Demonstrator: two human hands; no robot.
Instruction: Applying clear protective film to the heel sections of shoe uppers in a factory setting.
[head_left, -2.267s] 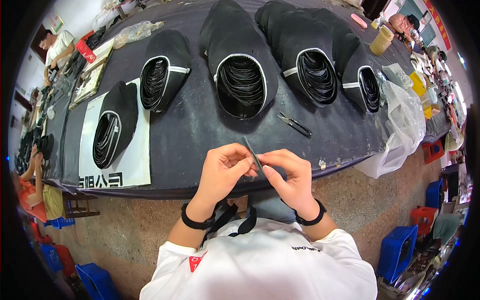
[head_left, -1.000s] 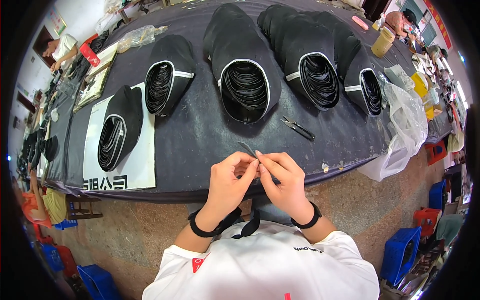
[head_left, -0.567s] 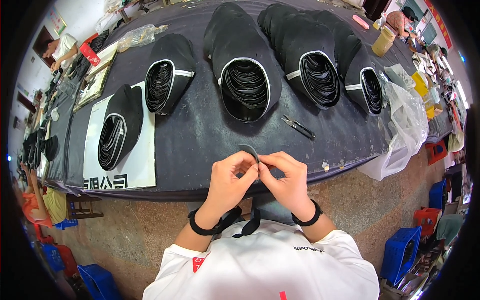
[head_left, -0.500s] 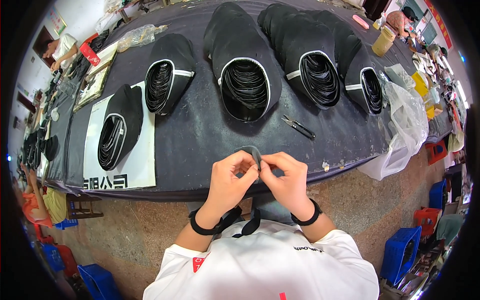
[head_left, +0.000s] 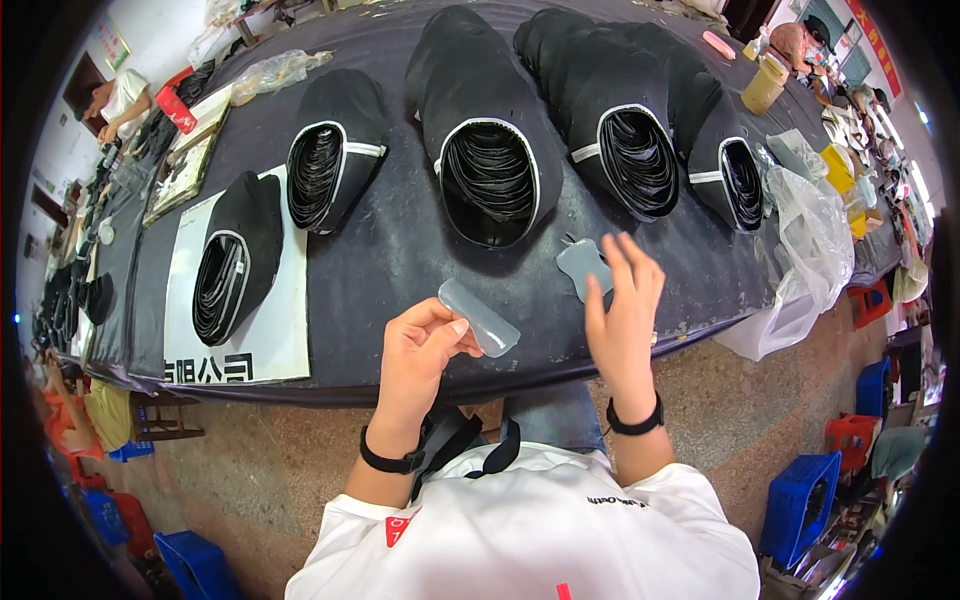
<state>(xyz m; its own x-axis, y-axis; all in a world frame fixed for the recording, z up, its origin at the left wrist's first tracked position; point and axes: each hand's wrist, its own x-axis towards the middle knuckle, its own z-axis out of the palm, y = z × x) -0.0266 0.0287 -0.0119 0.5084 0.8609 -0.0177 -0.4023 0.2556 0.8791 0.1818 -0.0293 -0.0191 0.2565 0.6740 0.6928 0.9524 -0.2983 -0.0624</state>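
Note:
My left hand (head_left: 420, 350) pinches a curved, grey, semi-translucent piece (head_left: 478, 318) between thumb and fingers, tilted over the front of the table. My right hand (head_left: 622, 325) is open, fingers and thumb apart, beside a second flat grey piece (head_left: 580, 266) with wavy edges. Whether the thumb touches that piece I cannot tell. It covers most of the thread snips; a tip still shows at its far edge. Beyond my hands stand nested stacks of black shoe uppers with white edging: a large stack (head_left: 480, 80) in the middle, another (head_left: 625, 90) to its right.
Smaller stacks of uppers lie left (head_left: 340, 105) and right (head_left: 705, 120); one more (head_left: 250, 220) rests on a white board (head_left: 285, 340). A clear plastic bag (head_left: 800, 270) hangs over the right table edge. A yellowish jar (head_left: 765, 85) stands far right. Other people work at both sides.
My hands, together on a grey piece before, have separated. The left has moved slightly left with a curved piece; the right has opened and reached forward right, where a flat piece now covers the snips.

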